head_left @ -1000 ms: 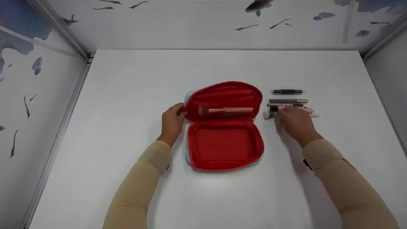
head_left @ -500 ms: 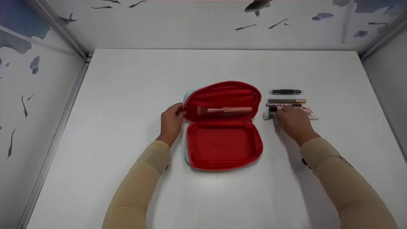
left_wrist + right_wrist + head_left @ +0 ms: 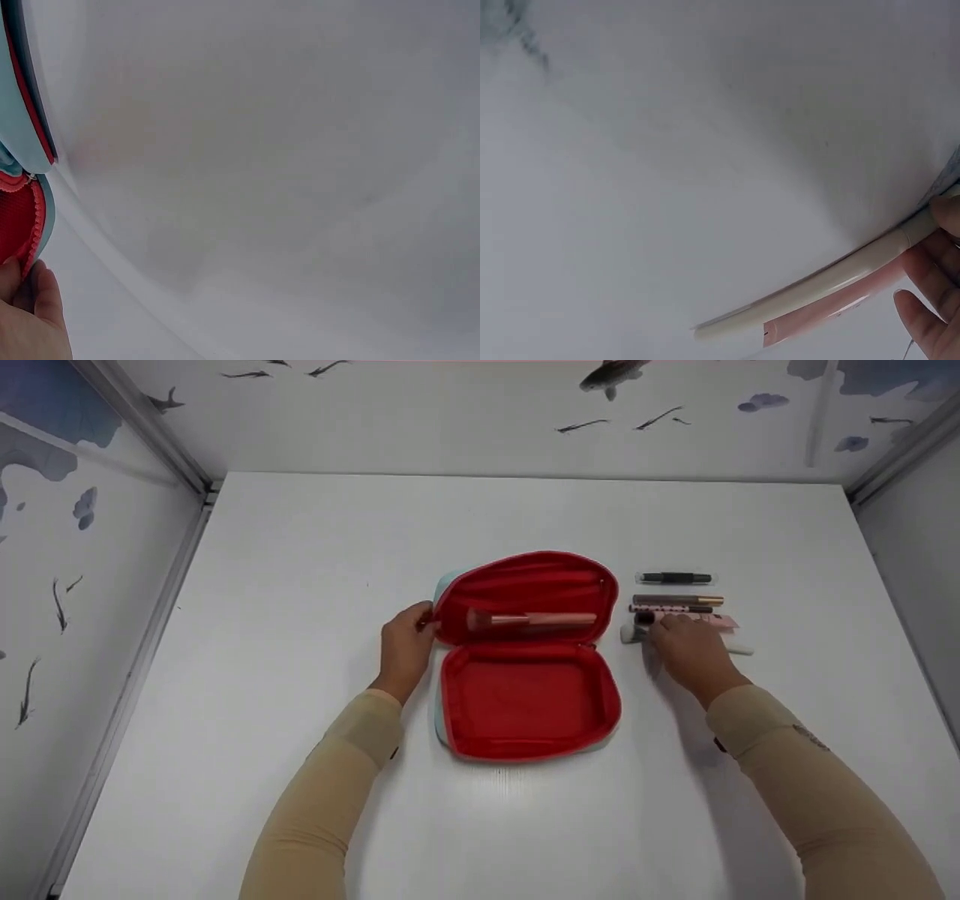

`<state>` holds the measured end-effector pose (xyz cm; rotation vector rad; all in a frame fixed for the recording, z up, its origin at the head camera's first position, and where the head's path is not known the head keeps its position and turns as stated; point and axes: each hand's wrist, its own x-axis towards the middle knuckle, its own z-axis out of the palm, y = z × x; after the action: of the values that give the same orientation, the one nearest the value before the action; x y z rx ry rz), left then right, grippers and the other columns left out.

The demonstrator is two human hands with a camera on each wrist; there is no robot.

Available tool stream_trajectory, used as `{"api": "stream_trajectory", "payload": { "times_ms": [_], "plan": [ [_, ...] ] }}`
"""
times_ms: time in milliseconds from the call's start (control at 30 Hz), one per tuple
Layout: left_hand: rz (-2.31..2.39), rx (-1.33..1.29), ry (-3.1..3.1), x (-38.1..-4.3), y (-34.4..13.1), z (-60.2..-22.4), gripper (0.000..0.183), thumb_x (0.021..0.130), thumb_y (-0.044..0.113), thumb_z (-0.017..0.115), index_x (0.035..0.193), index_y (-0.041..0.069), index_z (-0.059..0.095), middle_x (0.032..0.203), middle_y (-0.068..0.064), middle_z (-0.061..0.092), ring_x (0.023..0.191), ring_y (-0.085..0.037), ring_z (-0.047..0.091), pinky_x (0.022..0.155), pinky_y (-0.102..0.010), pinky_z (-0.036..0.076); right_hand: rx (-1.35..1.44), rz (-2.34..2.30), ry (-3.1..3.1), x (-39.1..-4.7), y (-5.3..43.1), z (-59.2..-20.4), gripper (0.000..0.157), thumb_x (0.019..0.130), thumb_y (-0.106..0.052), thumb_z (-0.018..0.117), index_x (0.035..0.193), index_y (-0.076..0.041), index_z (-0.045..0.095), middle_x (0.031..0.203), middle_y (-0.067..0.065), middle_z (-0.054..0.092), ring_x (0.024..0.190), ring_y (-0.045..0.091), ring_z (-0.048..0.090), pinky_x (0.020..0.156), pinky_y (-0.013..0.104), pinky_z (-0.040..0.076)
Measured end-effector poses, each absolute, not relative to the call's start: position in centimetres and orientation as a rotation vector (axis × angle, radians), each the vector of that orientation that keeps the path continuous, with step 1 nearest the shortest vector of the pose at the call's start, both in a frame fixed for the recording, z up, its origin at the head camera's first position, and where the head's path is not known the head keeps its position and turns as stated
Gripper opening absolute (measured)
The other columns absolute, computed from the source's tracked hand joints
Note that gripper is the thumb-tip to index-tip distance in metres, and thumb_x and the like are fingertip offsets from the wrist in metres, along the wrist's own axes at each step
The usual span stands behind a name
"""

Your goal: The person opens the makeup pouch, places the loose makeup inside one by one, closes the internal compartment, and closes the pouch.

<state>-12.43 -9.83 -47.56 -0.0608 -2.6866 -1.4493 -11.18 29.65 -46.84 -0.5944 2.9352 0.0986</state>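
Observation:
A zip-up case (image 3: 532, 701), red inside and pale blue outside, lies unfolded in the middle of the head view. My left hand (image 3: 405, 645) pinches the left edge of its upper half; the left wrist view shows fingertips on the red zipper rim (image 3: 36, 217). A pink-handled makeup brush (image 3: 562, 619) lies across that upper half. To the right of the case, my right hand (image 3: 691, 652) pinches a white-handled brush (image 3: 741, 650), its middle covered by the hand. In the right wrist view the thumb is on its pale handle (image 3: 832, 277), with a pink tube (image 3: 840, 296) just beside.
Beyond the right hand several slim cosmetics lie in a row: a black pen-like stick (image 3: 676, 578), a grey tube with a gold end (image 3: 679, 601) and a pink-and-black patterned pencil (image 3: 670, 608). White printed panels (image 3: 480, 420) stand around the white table (image 3: 300, 547).
The handle end of the white brush has swung slightly toward the person, away from the pink tube. My right hand has shifted only slightly; the left hand keeps its hold on the case.

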Motion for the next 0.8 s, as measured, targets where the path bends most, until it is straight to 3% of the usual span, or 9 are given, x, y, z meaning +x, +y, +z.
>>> {"api": "stream_trajectory", "payload": {
  "times_ms": [233, 800],
  "plan": [
    [-1.444, -0.065, -2.698, -12.42, -9.82, -47.49, 0.018, 0.090, -0.003, 0.063, 0.106, 0.001, 0.067, 0.104, -0.012, 0.070, 0.099, -0.022, 0.063, 0.087, -0.032, 0.051, -0.655, 0.180, 2.926, -11.07, 29.38, -46.87, 0.023, 0.084, 0.002, 0.069, 0.104, 0.012, 0.063, 0.093, 0.025, 0.064, 0.085, 0.039, 0.062, 0.079, 0.049, 0.053],
    [-1.466, -0.070, -2.666, -12.34, -9.73, -47.48, 0.017, 0.089, -0.004, 0.062, 0.105, 0.000, 0.067, 0.102, -0.013, 0.069, 0.098, -0.022, 0.063, 0.087, -0.033, 0.051, -0.565, 0.036, 2.952, -11.10, 29.36, -46.87, 0.019, 0.087, -0.001, 0.067, 0.103, 0.008, 0.065, 0.096, 0.024, 0.067, 0.095, 0.040, 0.064, 0.086, 0.051, 0.051]
  ]
}}
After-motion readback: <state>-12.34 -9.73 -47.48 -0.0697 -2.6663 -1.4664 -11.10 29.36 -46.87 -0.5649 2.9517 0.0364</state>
